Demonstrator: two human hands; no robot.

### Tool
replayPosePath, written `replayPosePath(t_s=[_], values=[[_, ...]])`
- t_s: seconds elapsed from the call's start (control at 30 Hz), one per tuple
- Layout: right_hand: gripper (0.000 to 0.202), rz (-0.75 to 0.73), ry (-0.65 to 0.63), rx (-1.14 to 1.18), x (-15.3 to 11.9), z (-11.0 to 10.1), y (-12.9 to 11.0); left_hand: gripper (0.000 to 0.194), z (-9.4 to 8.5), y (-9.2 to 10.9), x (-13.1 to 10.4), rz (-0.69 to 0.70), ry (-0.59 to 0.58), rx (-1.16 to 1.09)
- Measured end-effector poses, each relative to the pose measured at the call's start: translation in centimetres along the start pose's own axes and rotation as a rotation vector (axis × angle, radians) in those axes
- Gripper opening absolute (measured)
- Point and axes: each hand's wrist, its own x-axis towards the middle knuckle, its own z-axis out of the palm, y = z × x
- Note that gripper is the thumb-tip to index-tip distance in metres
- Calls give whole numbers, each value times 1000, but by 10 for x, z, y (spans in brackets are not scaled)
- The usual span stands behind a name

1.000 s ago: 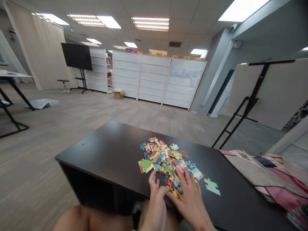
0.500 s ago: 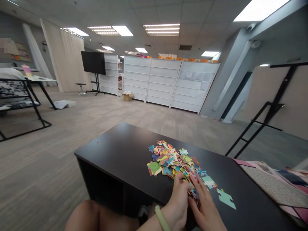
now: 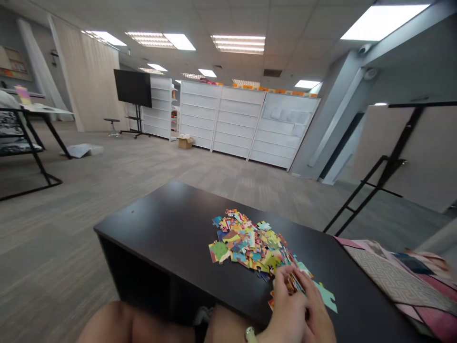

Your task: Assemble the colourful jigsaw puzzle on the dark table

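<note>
One dark table (image 3: 153, 228) is stretching out far to the left of the left hand (image 3: 290, 305). A big messy pile of puzzle pieces (image 3: 246, 243) is lying on it, just past the left hand and a bit to its left. One green piece (image 3: 218, 250) is sitting at the pile's left end. A pale band (image 3: 251, 335) is going around the left wrist. The left hand is pointing away from the body, with its fingers bending in a curve. Together with the right hand (image 3: 319, 307), it is holding a bunch of pieces (image 3: 293, 284). The right hand is leaning in from the other side, its fingers pointing up and left. How hard the hands are squeezing, I cannot tell. A mint piece (image 3: 327, 297) is peeking out just right of the right hand. A pink and gray cloth (image 3: 396, 274) is lying farther right, well apart from both hands.
</note>
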Motion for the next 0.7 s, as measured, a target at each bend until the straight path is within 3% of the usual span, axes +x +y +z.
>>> replayPosePath(t_s=[0.07,0.17,0.3,0.4,0.47,0.57,0.7], values=[[56,-22,7,-2,20,-1,-21,57,3,15,-1,72,-24,-39],[52,-53,-112,-2,62,0,-59,51,-1,46,4,164,-33,-120],[46,-202,-256,-102,110,5,-86,54,-28,90,10,94,-31,-134],[45,-286,-339,-145,124,7,-80,64,-58,116,6,-62,-52,-55],[45,-303,-344,-128,127,9,-69,63,-75,126,2,-96,-49,7],[41,-241,-284,-89,126,10,-50,53,-93,127,1,-44,-33,139],[44,-129,-255,-121,117,5,-21,39,-109,115,6,142,-38,410]])
